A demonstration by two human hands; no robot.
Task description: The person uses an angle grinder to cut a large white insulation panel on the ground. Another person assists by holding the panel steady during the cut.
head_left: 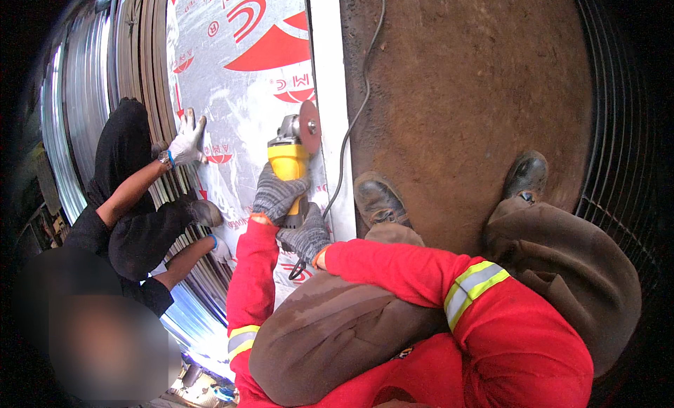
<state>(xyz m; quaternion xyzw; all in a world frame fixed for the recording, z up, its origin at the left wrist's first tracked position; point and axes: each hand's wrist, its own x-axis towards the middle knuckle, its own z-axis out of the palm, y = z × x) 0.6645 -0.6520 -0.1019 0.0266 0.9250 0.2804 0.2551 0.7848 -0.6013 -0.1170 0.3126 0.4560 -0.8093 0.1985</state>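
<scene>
A yellow angle grinder (286,159) is held in both of my gloved hands above a film-covered metal sheet (242,99) with red print. My left hand (279,190), in a grey knit glove, wraps round the grinder's body. Behind it, my right hand (309,236) grips the rear end, where the fingers are partly hidden. The grinder's reddish disc (309,127) stands upright at the sheet's right side, by a white strip (337,155). Whether the disc touches the metal or spins, I cannot tell. A black power cord (345,141) runs along the strip toward my right hand.
At the left a co-worker in black crouches, one white-gloved hand (188,138) flat on the sheet and another (221,250) at its near edge. Stacked metal profiles (84,71) lie farther left. My boots (379,199) stand on the brown floor (456,92), right of the strip.
</scene>
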